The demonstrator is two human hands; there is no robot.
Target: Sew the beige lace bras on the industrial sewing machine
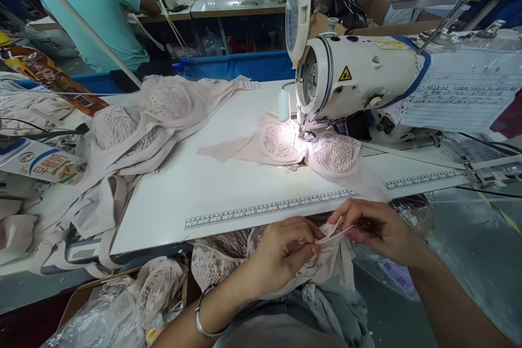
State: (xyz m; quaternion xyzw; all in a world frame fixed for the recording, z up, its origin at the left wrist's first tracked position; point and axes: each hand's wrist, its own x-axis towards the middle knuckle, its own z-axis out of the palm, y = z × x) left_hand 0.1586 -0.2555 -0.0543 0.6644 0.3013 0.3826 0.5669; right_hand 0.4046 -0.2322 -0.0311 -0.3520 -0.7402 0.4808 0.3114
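Above my lap, at the table's front edge, both hands hold a pale pink lace bra [222,261]. My left hand [279,253] is closed, pinching the fabric edge between thumb and fingers. Close beside it, my right hand [381,231] is also closed, its fingertips pinching the same narrow edge. Something dark shows among the right fingers; I cannot make out what it is. Another pale pink bra [336,152] lies under the needle area of the white sewing machine [359,73], lit by its lamp, with neither hand clearly on it.
A pile of bras [163,103] covers the table's left side, beside a brown-labelled bottle [53,76] and a white carton [41,162]. A printed ruler [269,207] runs along the white tabletop [163,212]. Below stands a box with plastic-wrapped bras [159,283]. A co-worker [93,16] sits ahead.
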